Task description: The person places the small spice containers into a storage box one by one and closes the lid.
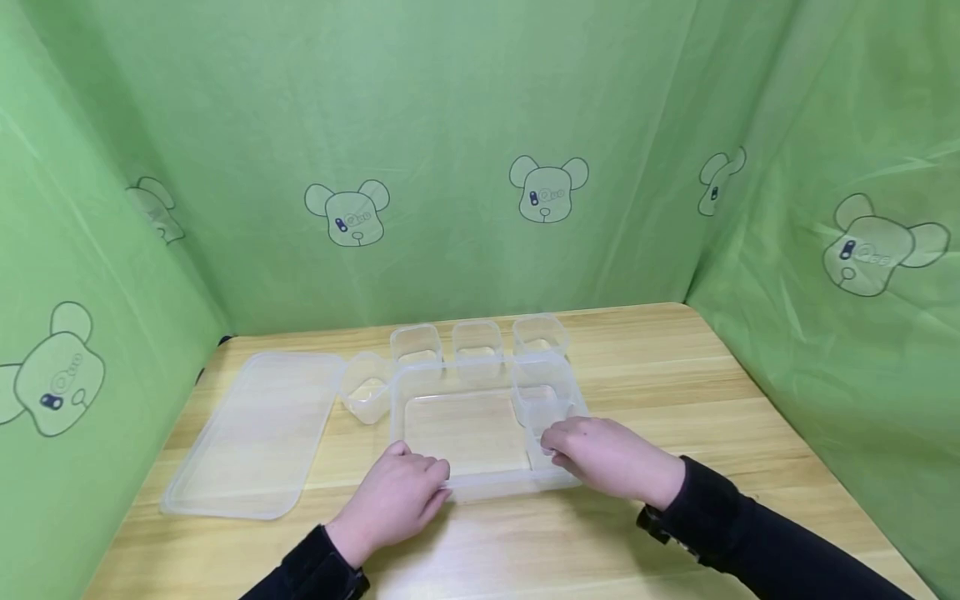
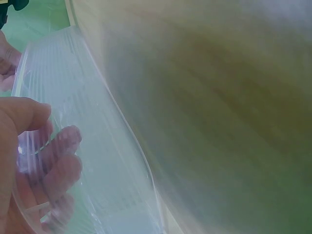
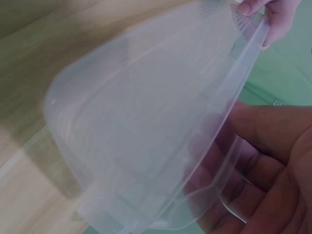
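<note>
A large clear plastic box (image 1: 465, 481) stands without a lid on the table. My left hand (image 1: 397, 496) grips its front rim; in the left wrist view the fingers (image 2: 61, 173) show through the wall. My right hand (image 1: 611, 458) reaches over the front right corner and pinches a small clear plastic container (image 1: 546, 412) inside the box. Another small container (image 1: 542, 367) sits in the back right corner. In the right wrist view the fingers show blurred through clear plastic, so the exact contact is hard to see.
Three small clear containers stand in a row behind the box: left (image 1: 416, 340), middle (image 1: 477, 337) and right (image 1: 540, 333). Another small container (image 1: 367, 392) is left of the box. A flat clear lid (image 1: 255, 433) lies farther left on the wooden table (image 1: 675, 383). Green curtains (image 1: 450, 100) surround it.
</note>
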`<action>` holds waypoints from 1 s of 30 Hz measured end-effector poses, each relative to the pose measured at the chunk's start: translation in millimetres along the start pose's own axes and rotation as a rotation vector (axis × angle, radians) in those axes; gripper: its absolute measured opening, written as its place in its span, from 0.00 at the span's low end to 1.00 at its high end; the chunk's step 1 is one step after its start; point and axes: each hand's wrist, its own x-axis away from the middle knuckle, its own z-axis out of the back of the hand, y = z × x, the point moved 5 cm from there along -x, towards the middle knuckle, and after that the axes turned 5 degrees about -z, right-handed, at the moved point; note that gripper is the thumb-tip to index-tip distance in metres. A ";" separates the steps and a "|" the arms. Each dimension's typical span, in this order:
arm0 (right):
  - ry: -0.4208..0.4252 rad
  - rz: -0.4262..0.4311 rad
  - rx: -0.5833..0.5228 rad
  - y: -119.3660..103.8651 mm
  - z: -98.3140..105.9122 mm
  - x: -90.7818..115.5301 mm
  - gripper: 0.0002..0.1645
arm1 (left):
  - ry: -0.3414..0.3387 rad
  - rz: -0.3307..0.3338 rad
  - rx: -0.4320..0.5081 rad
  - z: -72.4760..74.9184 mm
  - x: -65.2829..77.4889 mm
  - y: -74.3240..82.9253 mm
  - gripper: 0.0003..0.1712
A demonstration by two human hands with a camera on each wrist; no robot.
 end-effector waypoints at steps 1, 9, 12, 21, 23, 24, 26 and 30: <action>-0.006 0.001 -0.003 0.0 0.3 -0.1 0.12 | 0.001 0.000 0.001 0.0 -0.1 0.0 0.16; -0.034 0.009 -0.042 0.4 -0.5 -1.4 0.12 | 0.001 0.001 -0.001 -0.2 0.1 -0.1 0.16; -0.054 0.011 -0.071 0.2 -1.2 -1.7 0.14 | 0.005 0.000 -0.002 0.0 0.1 -0.2 0.16; -0.100 0.025 -0.130 0.4 -3.6 -2.4 0.15 | 0.007 -0.001 0.002 0.3 0.4 -0.3 0.16; -0.106 0.028 -0.143 0.5 -3.6 -2.8 0.15 | 0.006 0.001 0.003 0.6 0.6 -0.2 0.15; -0.109 0.029 -0.150 0.6 -3.5 -3.1 0.15 | 0.006 0.001 0.002 0.7 0.5 -0.2 0.15; -0.116 0.030 -0.159 0.7 -3.8 -3.3 0.14 | 0.004 0.002 0.003 1.0 0.5 0.1 0.15; -0.129 0.040 -0.159 -0.1 -3.8 -2.7 0.16 | 0.003 0.001 0.002 2.1 0.0 0.9 0.16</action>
